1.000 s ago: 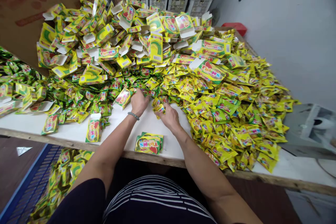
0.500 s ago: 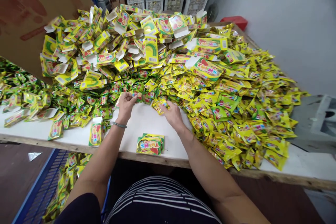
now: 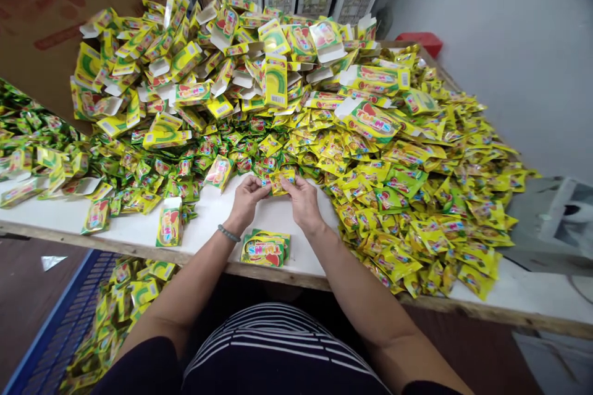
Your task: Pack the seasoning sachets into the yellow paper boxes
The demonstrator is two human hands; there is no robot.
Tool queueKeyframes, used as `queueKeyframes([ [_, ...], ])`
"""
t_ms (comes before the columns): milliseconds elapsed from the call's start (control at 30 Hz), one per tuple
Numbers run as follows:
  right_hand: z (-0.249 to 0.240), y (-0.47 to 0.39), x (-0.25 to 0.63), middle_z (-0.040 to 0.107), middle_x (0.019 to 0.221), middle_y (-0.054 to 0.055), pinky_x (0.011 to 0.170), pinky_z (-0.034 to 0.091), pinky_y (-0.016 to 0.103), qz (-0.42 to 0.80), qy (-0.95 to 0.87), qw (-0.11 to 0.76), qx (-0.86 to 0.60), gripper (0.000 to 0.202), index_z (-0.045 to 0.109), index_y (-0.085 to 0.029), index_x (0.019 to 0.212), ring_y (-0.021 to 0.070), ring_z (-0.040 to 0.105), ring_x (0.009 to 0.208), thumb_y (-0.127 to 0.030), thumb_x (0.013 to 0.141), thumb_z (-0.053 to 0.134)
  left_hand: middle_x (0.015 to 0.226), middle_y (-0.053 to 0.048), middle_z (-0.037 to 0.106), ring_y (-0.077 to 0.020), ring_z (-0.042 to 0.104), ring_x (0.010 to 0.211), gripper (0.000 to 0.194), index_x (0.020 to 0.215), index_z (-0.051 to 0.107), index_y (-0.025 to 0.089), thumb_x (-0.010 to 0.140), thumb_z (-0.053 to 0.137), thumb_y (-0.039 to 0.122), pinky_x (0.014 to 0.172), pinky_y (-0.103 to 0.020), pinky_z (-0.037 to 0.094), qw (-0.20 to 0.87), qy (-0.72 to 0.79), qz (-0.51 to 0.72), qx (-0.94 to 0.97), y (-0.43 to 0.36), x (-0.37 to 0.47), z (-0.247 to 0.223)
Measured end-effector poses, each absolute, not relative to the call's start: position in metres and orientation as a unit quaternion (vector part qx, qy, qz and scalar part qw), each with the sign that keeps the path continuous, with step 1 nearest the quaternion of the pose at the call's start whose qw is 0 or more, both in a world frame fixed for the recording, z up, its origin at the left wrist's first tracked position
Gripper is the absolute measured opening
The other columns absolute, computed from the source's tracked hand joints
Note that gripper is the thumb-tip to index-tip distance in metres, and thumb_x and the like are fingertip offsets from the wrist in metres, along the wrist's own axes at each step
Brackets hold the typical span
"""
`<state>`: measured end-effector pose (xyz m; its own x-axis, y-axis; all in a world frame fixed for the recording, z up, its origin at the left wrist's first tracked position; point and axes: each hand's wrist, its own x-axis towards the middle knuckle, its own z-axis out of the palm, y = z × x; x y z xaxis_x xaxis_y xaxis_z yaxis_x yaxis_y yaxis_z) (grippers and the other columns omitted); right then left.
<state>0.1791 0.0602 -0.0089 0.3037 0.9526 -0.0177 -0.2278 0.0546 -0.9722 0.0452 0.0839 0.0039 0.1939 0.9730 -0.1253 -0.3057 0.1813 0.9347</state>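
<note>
My left hand (image 3: 248,199), with a beaded bracelet on its wrist, pinches a small green packet (image 3: 265,181). Close beside it, my right hand (image 3: 303,200) holds a yellow packet (image 3: 280,182) between thumb and fingers. The two packets meet or overlap over the white tabletop (image 3: 210,217). Below the hands, near the table's front edge, lie a few flat green and yellow boxes (image 3: 264,250), stacked. A box (image 3: 219,172) leans on the green packets to the left of my hands, and another box (image 3: 170,222) with its flap up stands further left.
Open boxes (image 3: 277,80) are heaped at the back, yellow packets (image 3: 417,197) at the right and green packets (image 3: 28,129) at the left. A large carton (image 3: 69,31) stands back left. A blue crate (image 3: 69,315) of filled boxes sits below the table.
My left hand has moved right and slightly down, bringing its green packet against the yellow one in my right hand. The view has shifted a little.
</note>
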Motion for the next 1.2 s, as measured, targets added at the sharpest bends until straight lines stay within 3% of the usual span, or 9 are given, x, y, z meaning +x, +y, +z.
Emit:
queueKeyframes([
  [200,0.0,0.056,0.189,0.068,0.072,0.002,0.064,0.045,0.027,0.323,-0.445,0.577,-0.603,0.04,0.071,-0.015,0.078,0.0153,0.055,0.066,-0.055,0.077,0.067,0.049,0.005,0.054,-0.0057,0.047,0.042,0.046,0.062,0.047,0.017,0.06,0.086,0.041,0.044,-0.019,0.032,0.651,0.451,0.4,0.461,0.082,0.039,0.007],
  [267,0.005,0.054,0.189,0.069,0.072,0.002,0.062,0.044,0.026,0.31,-0.464,0.56,-0.612,0.04,0.072,-0.015,0.08,0.0148,0.054,0.065,-0.054,0.077,0.066,0.051,0.006,0.055,-0.0057,0.051,0.047,0.046,0.063,0.048,0.016,0.057,0.088,0.036,0.05,-0.019,0.038,0.659,0.441,0.412,0.449,0.081,0.038,0.008],
  [400,0.01,0.053,0.188,0.066,0.069,0.001,0.059,0.043,0.025,0.304,-0.49,0.524,-0.627,0.039,0.071,-0.016,0.078,0.0135,0.05,0.06,-0.055,0.076,0.067,0.065,0.004,0.065,-0.011,0.063,0.064,0.051,0.087,0.058,0.016,0.051,0.091,0.031,0.065,-0.024,0.05,0.699,0.41,0.422,0.406,0.082,0.037,0.007],
  [567,0.006,0.054,0.197,0.066,0.076,0.003,0.065,0.044,0.027,0.245,-0.467,0.556,-0.643,0.038,0.069,-0.016,0.078,0.0153,0.054,0.068,-0.054,0.077,0.066,0.065,0.002,0.066,-0.0117,0.062,0.054,0.053,0.09,0.063,0.015,0.051,0.09,0.037,0.053,-0.023,0.046,0.689,0.434,0.416,0.406,0.084,0.034,0.003],
  [667,0.002,0.055,0.198,0.067,0.079,0.003,0.065,0.045,0.027,0.306,-0.421,0.581,-0.625,0.038,0.067,-0.017,0.084,0.0157,0.056,0.07,-0.054,0.077,0.067,0.06,0.004,0.064,-0.0099,0.056,0.045,0.053,0.094,0.065,0.016,0.052,0.089,0.038,0.046,-0.022,0.039,0.669,0.457,0.426,0.402,0.084,0.034,0.004],
  [767,-0.004,0.056,0.189,0.069,0.083,0.003,0.063,0.046,0.027,0.382,-0.394,0.597,-0.585,0.041,0.065,-0.018,0.09,0.016,0.058,0.07,-0.056,0.075,0.067,0.069,0.001,0.069,-0.0114,0.06,0.056,0.047,0.096,0.069,0.015,0.056,0.086,0.034,0.057,-0.024,0.045,0.673,0.43,0.438,0.413,0.081,0.037,0.006],
  [867,-0.008,0.057,0.18,0.067,0.079,0.003,0.067,0.046,0.028,0.34,-0.428,0.58,-0.604,0.038,0.064,-0.018,0.081,0.0161,0.056,0.07,-0.055,0.074,0.069,0.076,-0.001,0.071,-0.0134,0.062,0.07,0.038,0.092,0.073,0.014,0.059,0.082,0.029,0.07,-0.027,0.047,0.674,0.403,0.452,0.424,0.079,0.04,0.008],
  [1033,-0.009,0.055,0.178,0.061,0.069,0.0,0.066,0.044,0.028,0.267,-0.449,0.529,-0.669,0.033,0.06,-0.019,0.07,0.0145,0.05,0.065,-0.05,0.072,0.071,0.076,-0.002,0.071,-0.0132,0.06,0.072,0.033,0.087,0.073,0.013,0.062,0.081,0.032,0.069,-0.026,0.045,0.659,0.424,0.459,0.418,0.078,0.042,0.01],
  [1200,-0.01,0.054,0.179,0.07,0.089,0.004,0.071,0.051,0.029,0.418,-0.412,0.562,-0.583,0.04,0.066,-0.018,0.092,0.0171,0.062,0.077,-0.053,0.073,0.072,0.062,0.003,0.064,-0.0121,0.059,0.062,0.045,0.086,0.069,0.015,0.051,0.089,0.034,0.065,-0.026,0.046,0.67,0.42,0.475,0.385,0.082,0.039,0.006],
])
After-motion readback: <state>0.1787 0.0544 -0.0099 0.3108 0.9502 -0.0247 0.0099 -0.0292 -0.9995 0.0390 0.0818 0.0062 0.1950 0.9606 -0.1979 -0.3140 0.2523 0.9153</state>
